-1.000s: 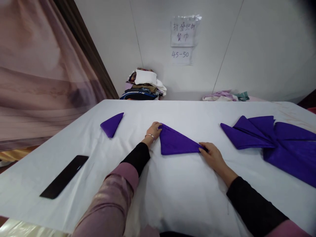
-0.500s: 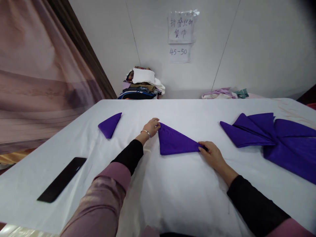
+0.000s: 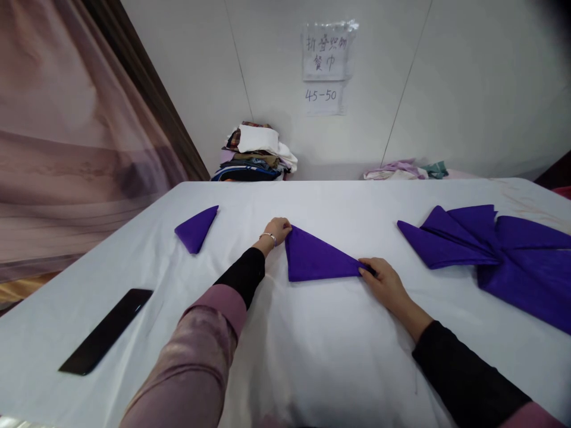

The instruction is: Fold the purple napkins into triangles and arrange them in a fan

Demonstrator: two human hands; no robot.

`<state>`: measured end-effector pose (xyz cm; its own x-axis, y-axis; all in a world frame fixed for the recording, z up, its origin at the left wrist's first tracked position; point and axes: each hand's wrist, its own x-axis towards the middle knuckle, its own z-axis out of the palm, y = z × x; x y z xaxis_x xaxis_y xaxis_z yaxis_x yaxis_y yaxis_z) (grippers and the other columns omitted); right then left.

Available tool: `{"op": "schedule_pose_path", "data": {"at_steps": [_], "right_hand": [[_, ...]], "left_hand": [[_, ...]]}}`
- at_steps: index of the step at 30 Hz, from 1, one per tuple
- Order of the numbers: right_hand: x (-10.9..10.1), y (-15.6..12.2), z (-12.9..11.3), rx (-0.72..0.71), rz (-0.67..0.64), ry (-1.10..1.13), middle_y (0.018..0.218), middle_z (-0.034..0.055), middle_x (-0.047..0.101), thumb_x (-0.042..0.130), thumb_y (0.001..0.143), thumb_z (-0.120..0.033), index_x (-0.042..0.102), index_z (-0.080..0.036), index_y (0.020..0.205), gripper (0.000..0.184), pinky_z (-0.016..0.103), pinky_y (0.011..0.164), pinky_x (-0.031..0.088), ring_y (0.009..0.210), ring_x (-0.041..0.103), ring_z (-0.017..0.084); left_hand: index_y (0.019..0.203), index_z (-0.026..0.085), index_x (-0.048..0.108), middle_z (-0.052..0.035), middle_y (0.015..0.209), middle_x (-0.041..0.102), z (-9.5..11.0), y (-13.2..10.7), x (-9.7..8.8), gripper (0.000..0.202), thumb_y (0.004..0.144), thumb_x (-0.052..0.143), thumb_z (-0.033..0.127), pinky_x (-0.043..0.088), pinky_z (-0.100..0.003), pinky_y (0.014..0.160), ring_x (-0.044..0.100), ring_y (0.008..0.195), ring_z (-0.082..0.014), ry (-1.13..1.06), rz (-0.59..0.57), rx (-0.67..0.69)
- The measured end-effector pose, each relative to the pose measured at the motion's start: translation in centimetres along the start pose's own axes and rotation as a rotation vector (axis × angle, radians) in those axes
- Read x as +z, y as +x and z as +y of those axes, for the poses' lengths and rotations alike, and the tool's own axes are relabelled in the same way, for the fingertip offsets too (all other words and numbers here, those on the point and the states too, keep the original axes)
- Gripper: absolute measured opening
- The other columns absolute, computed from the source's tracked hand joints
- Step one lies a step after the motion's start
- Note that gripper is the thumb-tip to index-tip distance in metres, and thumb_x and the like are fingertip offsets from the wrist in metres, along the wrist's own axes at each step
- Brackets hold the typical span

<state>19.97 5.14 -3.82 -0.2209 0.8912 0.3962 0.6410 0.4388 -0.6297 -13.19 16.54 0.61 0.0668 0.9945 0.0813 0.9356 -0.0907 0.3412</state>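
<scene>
A purple cloth napkin (image 3: 314, 260) folded into a triangle lies in the middle of the white-covered table (image 3: 312, 356). My left hand (image 3: 277, 229), with a bracelet at the wrist, pinches the napkin's far top corner. My right hand (image 3: 383, 279) rests on the table with its fingers pressed on the napkin's right tip. Both sleeves are black with pink above.
A smaller folded purple triangle (image 3: 196, 227) lies to the left. Several purple napkins (image 3: 486, 249) are fanned out at the right. A black phone (image 3: 106, 330) lies near the left edge. Stacked clothes (image 3: 256, 154) and more fabric (image 3: 404, 170) sit behind the table by the wall.
Both hands stay on the napkin's corners; my left hand shifted only slightly at the top corner. The view moved a little.
</scene>
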Motion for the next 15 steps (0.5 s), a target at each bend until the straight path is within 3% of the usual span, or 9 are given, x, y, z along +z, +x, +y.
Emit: {"op": "schedule_pose_path", "data": {"at_steps": [11,15], "right_hand": [[0.2,-0.1,0.3,0.05,0.036,-0.001,0.096,0.0087,0.069,0.05,0.085,-0.039,0.066,-0.019,0.101,0.03,0.042,0.081,0.048,0.091,0.062,0.025],[0.2,-0.1,0.6,0.06,0.046,-0.033,0.09,0.0078,0.069,0.05,0.085,-0.039,0.066,-0.019,0.101,0.03,0.042,0.082,0.047,0.086,0.061,0.024]], "left_hand": [[0.096,0.018,0.066,-0.0048,0.096,0.068,0.0,1.0,0.5,0.019,0.083,0.052,0.02,0.047,-0.028,0.08,0.06,0.087,-0.0166,-0.019,0.052,-0.033],[0.099,0.018,0.067,-0.0064,0.1,0.067,-0.3,1.7,1.3,0.022,0.082,0.053,0.02,0.046,-0.029,0.086,0.059,0.095,-0.0187,0.017,0.03,-0.018]]}}
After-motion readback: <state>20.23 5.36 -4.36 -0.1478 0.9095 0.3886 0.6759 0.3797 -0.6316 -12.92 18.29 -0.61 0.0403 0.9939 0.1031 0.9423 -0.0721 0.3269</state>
